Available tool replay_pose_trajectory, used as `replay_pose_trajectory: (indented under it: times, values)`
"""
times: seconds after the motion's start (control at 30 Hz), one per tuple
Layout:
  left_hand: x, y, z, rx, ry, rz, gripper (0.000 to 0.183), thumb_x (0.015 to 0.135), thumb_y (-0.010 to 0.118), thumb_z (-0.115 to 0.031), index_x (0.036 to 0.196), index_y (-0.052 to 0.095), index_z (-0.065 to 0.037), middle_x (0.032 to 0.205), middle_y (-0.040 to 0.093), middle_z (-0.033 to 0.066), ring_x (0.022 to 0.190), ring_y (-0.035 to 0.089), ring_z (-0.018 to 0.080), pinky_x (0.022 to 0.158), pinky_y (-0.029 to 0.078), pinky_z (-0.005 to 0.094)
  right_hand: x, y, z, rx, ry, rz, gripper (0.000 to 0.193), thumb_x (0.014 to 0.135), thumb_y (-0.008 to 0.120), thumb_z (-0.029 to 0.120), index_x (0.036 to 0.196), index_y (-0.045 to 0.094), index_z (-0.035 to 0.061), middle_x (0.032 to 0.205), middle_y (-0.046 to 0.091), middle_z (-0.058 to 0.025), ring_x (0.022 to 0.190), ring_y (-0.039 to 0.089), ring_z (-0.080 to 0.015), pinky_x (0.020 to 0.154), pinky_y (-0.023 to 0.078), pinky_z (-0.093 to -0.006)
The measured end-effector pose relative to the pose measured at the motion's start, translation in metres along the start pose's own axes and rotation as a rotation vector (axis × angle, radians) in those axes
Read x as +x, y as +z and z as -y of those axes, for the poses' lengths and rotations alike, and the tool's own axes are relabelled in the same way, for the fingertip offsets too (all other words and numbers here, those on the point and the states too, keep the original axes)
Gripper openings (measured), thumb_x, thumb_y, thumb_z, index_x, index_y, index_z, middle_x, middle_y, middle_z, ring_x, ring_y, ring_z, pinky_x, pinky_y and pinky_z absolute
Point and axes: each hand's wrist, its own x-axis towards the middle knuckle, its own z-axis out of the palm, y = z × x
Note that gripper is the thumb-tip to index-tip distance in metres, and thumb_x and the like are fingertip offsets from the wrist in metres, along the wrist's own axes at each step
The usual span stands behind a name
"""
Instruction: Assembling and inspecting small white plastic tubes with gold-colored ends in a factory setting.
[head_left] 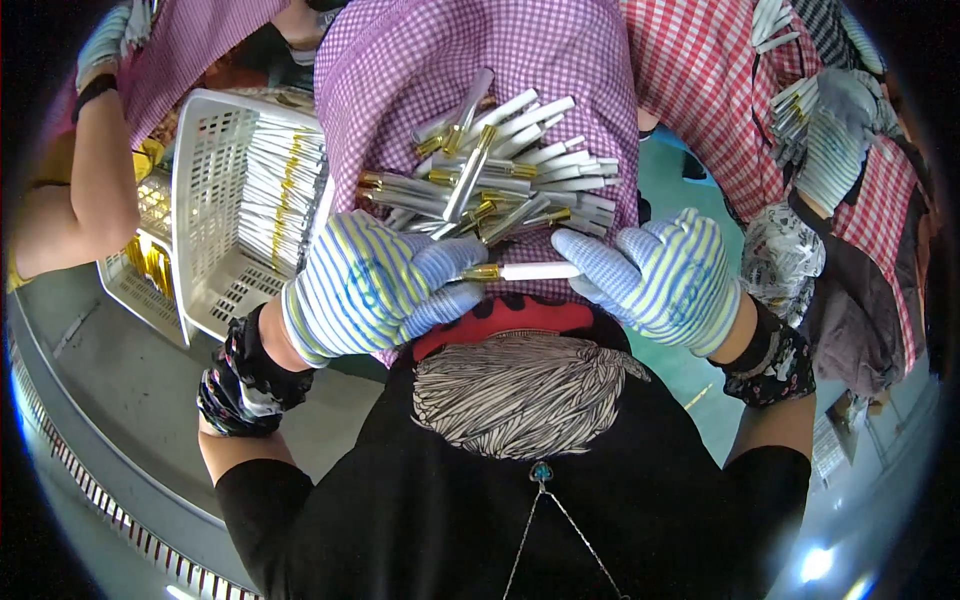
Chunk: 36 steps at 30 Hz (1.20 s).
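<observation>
Both my hands wear striped knit gloves and meet over my lap, pinching one slim white pen-like tube [540, 271] with a gold band. My left hand [365, 285] grips its gold end between thumb and fingers. At the white end, the thumb and fingertips of my right hand [670, 280] close on the tip. The tube lies level between them. Just beyond, a loose pile of similar white and silver tubes with gold bands [470, 175] rests on a purple checked cloth [400, 90] over my lap.
To the left, a white plastic basket [205, 180] holds rows of white and gold tubes [280, 190]. A co-worker's bare arm [105, 190] is beyond it. At right, another person's gloved hand [835, 155] holds several tubes near red checked cloth [690, 90] and a clear plastic bag [783, 260].
</observation>
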Motion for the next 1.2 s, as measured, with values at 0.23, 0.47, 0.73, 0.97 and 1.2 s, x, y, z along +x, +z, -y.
replay_pose_trajectory:
  times: [0.23,0.47,0.73,0.97,1.2]
  values:
    - [-0.007,0.024,-0.009,0.063,0.051,-0.090,0.032,0.080,0.074,-0.027,0.104,0.067,-0.007,0.054,0.054,0.0013,0.044,0.055,0.0193,0.041,0.040,0.0325,-0.005,0.014,0.007,0.388,0.099,0.149,0.027,0.087,0.066,0.037,0.102,0.070,0.0146,0.057,0.056,-0.0043,0.048,0.056,-0.0203,0.042,0.040,-0.0354]
    - [-0.012,0.027,-0.011,0.258,0.103,0.010,0.036,0.081,0.067,-0.024,0.115,0.061,-0.012,0.059,0.050,-0.0022,0.044,0.050,0.0152,0.039,0.037,0.0323,-0.022,0.022,0.001,0.761,0.224,0.366,0.029,0.096,0.056,0.033,0.102,0.068,0.0070,0.075,0.066,-0.0145,0.066,0.065,-0.0327,0.059,0.053,-0.0425]
    - [-0.023,0.032,0.004,0.305,0.002,0.026,0.042,0.083,0.067,-0.034,0.120,0.064,-0.015,0.077,0.063,0.0049,0.056,0.058,0.0202,0.047,0.044,0.0351,-0.050,0.052,-0.022,0.210,0.423,0.336,0.031,0.088,0.062,0.042,0.088,0.066,0.0112,0.075,0.062,-0.0104,0.066,0.062,-0.0305,0.058,0.048,-0.0428]
    - [-0.024,0.032,-0.008,0.437,-0.144,0.156,0.035,0.085,0.065,-0.035,0.113,0.066,-0.013,0.070,0.057,0.0025,0.053,0.057,0.0199,0.045,0.041,0.0354,-0.058,0.069,-0.010,-0.046,0.369,0.265,0.031,0.083,0.065,0.046,0.086,0.068,0.0152,0.071,0.059,-0.0059,0.058,0.060,-0.0252,0.053,0.045,-0.0401]
    - [-0.012,0.024,-0.013,0.341,-0.150,0.120,0.030,0.086,0.065,-0.030,0.106,0.066,-0.008,0.081,0.063,0.0070,0.067,0.063,0.0241,0.054,0.047,0.0364,-0.059,0.074,-0.012,-0.079,0.312,0.235,0.033,0.080,0.069,0.037,0.104,0.066,0.0158,0.074,0.059,-0.0045,0.062,0.061,-0.0218,0.054,0.045,-0.0387]
